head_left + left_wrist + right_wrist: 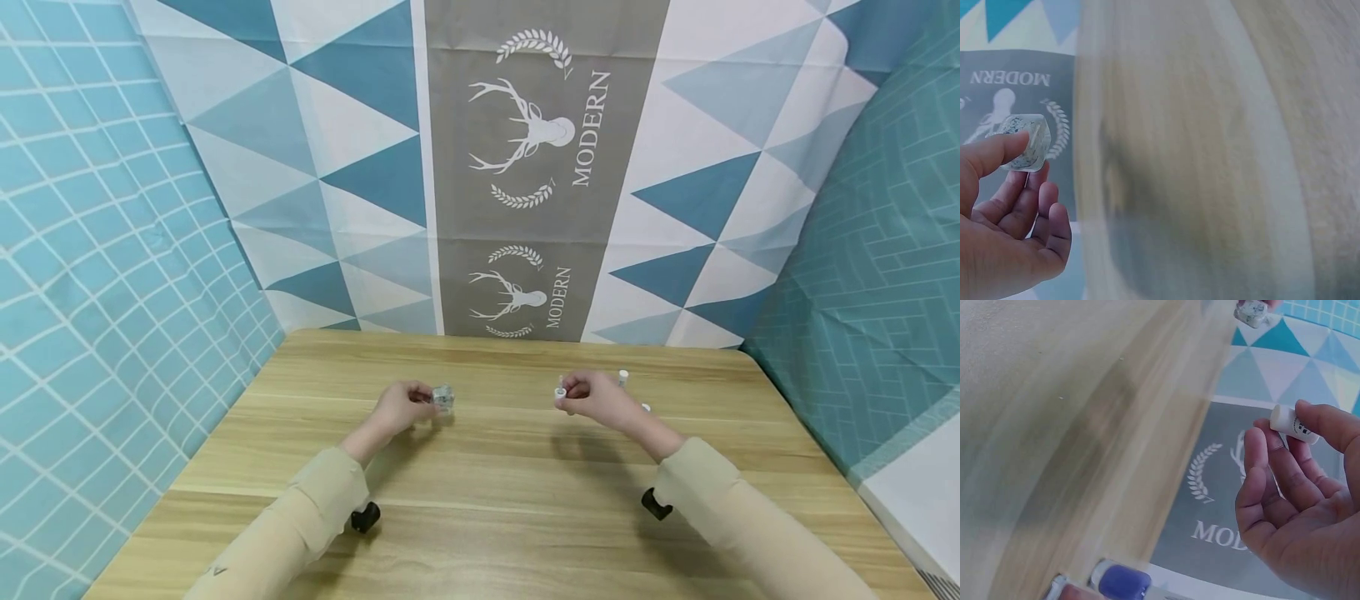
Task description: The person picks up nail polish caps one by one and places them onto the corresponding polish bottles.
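Observation:
My left hand pinches a small clear nail polish bottle with speckled contents, held above the table. In the left wrist view the thumb lies on the bottle, its other fingers loosely bent beneath. My right hand pinches a short white cap between thumb and fingertips. Black print marks the side of the cap in the right wrist view. Bottle and cap are well apart, each over its own side of the table.
Beyond the right hand stands a white-capped bottle; another white top shows beside the wrist. The right wrist view has a purple polish bottle and a reddish one. A patterned cloth hangs behind the wooden table.

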The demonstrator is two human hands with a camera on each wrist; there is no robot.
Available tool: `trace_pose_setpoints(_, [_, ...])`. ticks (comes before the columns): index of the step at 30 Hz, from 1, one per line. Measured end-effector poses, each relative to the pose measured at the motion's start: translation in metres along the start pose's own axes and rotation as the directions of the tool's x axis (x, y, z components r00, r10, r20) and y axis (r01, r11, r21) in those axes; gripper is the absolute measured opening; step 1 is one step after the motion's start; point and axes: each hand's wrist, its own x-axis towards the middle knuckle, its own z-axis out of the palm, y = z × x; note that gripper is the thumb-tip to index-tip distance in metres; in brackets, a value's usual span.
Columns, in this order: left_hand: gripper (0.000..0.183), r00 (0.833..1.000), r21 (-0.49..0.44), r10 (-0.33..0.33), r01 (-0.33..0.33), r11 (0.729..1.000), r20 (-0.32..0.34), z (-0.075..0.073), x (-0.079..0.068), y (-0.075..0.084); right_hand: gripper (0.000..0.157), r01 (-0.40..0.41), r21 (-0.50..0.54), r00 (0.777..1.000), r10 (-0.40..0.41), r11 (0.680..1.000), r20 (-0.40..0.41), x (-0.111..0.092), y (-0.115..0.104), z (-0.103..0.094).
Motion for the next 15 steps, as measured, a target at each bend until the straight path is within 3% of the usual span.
trace_pose_setpoints(10, [0.029,0.997,0.024,0.068,-0.068,0.997,-0.025,-0.003,-0.01,0.023,0.032,0.027,0.058,0.998,-0.024,0.998,-0.053,-0.013,-0.012,-0.028])
trace_pose_setpoints(15, [0.029,0.994,0.013,0.095,-0.095,0.995,-0.046,-0.004,-0.017,0.034,0.032,0.06,0.017,0.993,-0.058,0.998,-0.107,-0.021,-0.021,-0.041])
